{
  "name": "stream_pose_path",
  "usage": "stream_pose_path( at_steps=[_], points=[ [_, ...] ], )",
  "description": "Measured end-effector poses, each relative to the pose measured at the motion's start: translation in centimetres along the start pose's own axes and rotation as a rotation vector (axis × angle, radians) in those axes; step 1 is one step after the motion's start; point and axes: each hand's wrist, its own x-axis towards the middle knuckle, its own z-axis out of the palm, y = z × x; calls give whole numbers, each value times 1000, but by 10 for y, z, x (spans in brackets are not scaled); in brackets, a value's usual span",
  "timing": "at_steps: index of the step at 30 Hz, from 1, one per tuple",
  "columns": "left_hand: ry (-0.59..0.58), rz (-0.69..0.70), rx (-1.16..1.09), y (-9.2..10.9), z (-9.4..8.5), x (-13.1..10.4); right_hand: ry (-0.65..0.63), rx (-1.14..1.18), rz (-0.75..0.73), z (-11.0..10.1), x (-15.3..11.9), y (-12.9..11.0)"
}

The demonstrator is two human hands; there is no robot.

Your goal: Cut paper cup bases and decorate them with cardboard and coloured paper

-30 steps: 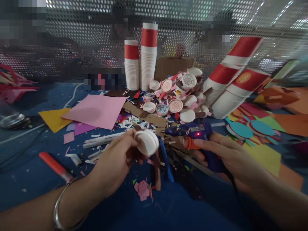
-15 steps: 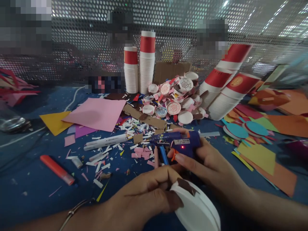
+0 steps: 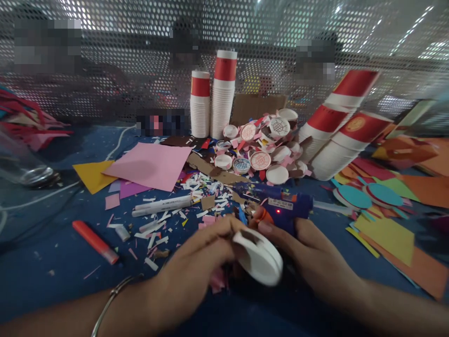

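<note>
My left hand (image 3: 199,267) pinches a round white paper piece (image 3: 259,257) by its left edge; the piece is tilted and looks like two stacked discs with a gap between them. My right hand (image 3: 308,252) is wrapped round the handle of a blue glue gun (image 3: 280,208), whose small red light is lit. The gun's nozzle points left over paper scraps, and a clear glue stick (image 3: 331,207) sticks out of its back. The white piece hangs just below and left of the gun, close to my right fingertips.
Stacked paper cups (image 3: 222,93) stand behind a pile of decorated discs (image 3: 260,160); more cups (image 3: 326,135) lean at right. Pink paper (image 3: 150,164), white markers (image 3: 163,205) and a red marker (image 3: 94,241) lie left. Turquoise discs (image 3: 354,196) and coloured sheets (image 3: 389,234) lie right. People sit beyond the mesh.
My left hand has raised the white piece up and left, turning it nearer the glue gun. The brown strip on it no longer shows clearly. The whole view has shifted slightly.
</note>
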Motion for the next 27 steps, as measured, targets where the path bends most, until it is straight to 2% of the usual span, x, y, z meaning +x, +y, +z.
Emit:
stream_pose_path(
  at_steps=[2,5,9,15,22,27],
  points=[
    [195,89,-108,2,-8,10,75,-85,-47,-5,0,2],
    [341,189,-155,9,-21,25,86,-116,-90,-15,-2,4],
    [375,212,-149,14,-30,34,61,-112,-82,-22,-7,4],
    [391,295,-15,10,-35,35,45,-117,-90,-25,-11,0],
    [427,260,74,9,-40,36,8,-169,-79,-26,-12,-1],
    [436,245,106,9,-38,35,4,-193,-151,-26,-8,-1]
  ],
)
